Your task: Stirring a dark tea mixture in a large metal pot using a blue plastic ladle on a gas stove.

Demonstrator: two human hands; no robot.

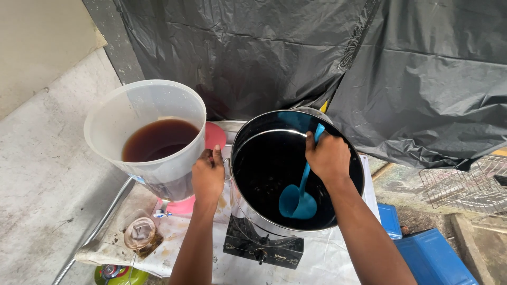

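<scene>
black sheeting behind a small stove (262, 248).
your left hand (207, 177) steadies the part-full jug (145, 137); your right hand (328, 157) grips a ladle (299, 196) inside the pot (248, 211).

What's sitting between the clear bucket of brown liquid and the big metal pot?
In the head view, the left hand on the bucket, with a pink lid behind, beside the pot.

I see bucket (145, 137) left of centre, tilted, liquid inside; my left hand (207, 177) against its lower right side. Pot (296, 169) at centre on stove (262, 248). Ladle (298, 195) inside pot, my right hand (328, 157) on its handle. Jar (140, 233) lower left.
</scene>
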